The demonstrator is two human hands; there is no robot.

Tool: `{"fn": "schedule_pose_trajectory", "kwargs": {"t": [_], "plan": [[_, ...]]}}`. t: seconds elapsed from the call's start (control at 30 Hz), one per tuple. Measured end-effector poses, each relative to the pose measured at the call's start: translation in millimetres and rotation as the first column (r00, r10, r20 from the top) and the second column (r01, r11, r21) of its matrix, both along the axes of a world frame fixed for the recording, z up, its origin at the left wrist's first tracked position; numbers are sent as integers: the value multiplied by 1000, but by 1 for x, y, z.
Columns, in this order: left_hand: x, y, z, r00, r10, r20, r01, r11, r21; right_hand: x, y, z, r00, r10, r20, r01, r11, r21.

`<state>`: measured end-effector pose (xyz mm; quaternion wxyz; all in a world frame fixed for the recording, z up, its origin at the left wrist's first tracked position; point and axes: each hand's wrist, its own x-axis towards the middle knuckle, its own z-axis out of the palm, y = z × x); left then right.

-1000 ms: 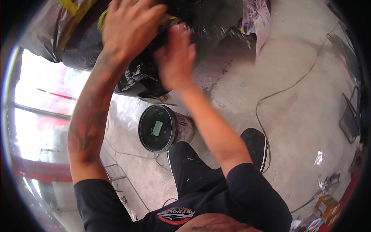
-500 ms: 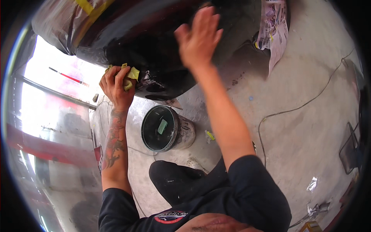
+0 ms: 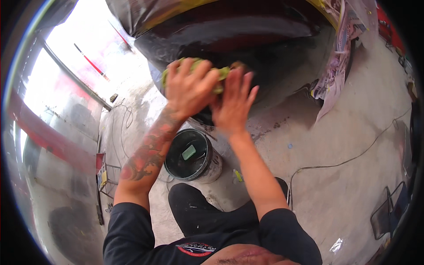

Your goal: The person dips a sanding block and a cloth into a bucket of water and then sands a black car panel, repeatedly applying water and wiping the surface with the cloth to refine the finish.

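Observation:
A glossy black car body panel (image 3: 216,31) curves across the top of the view. My left hand (image 3: 192,86) is closed around a crumpled yellow-green cloth (image 3: 224,74), pressing it to the panel's lower part. Close on its right, my right hand (image 3: 234,99) lies against the panel with fingers stretched out, slightly smeared by motion. A small brownish edge shows past its fingertips; what it belongs to is hidden. Below my hands, a dark bucket (image 3: 215,170) stands on the floor, with a pale green block (image 3: 189,152) in it.
Masking paper (image 3: 335,77) hangs at the panel's right edge, and plastic sheeting (image 3: 137,17) covers its upper left. A thin cable (image 3: 340,165) runs over the concrete floor on the right. A dark metal frame (image 3: 388,212) lies at far right.
My left hand has moved right with the cloth, and my right hand has come down the panel beside it. The view has shifted, showing more of the masking paper.

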<state>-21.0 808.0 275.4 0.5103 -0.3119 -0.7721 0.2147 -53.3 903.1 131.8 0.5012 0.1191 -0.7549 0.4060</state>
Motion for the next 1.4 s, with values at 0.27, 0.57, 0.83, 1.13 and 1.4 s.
{"fn": "schedule_pose_trajectory", "kwargs": {"t": [0.27,0.57,0.83,1.13,1.4], "plan": [[-12,51,36,997,-61,47,64,996,-61,-20,17,4,986,-134,101,134,991,11],[-6,-70,-30,982,-184,-35,182,901,393,-59,68,15,998,-50,-45,49,998,-31],[-20,-70,-48,961,-262,-85,258,749,610,-77,75,34,997,-69,-22,61,965,-254],[-25,-64,-51,950,-306,-59,276,738,615,-148,198,21,966,16,258,97,903,-419],[-19,-77,-54,949,-315,-7,250,740,625,-71,98,-9,994,-13,-109,25,993,114]]}}
